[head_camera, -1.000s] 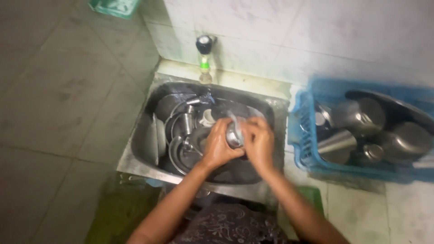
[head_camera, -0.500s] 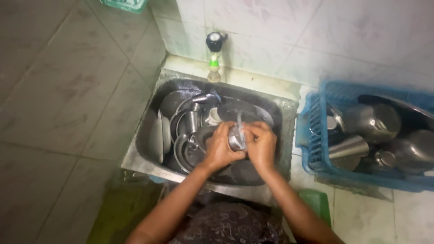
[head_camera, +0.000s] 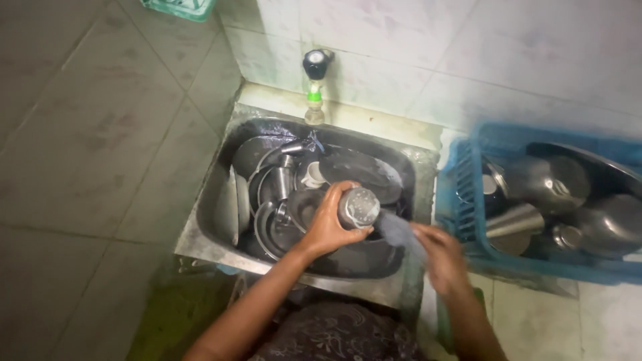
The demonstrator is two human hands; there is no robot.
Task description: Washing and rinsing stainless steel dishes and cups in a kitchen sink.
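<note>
My left hand [head_camera: 326, 226] grips a small steel cup [head_camera: 358, 207] over the steel sink [head_camera: 212, 200], its soapy base turned up toward me. My right hand [head_camera: 441, 257] is blurred at the sink's right rim and holds a grey scrubbing cloth [head_camera: 396, 230] that trails back toward the cup. Below the cup the sink is packed with steel plates [head_camera: 267, 220], bowls and a tumbler [head_camera: 286, 180].
A tap with a black knob and green collar [head_camera: 315, 73] juts from the tiled wall above the sink. A blue plastic crate [head_camera: 468, 200] at the right holds steel pots [head_camera: 548, 180] and cups. Grey floor tiles spread to the left.
My two hands were together on the cup; my right hand has pulled away to the right with the cloth. The left hand still holds the cup.
</note>
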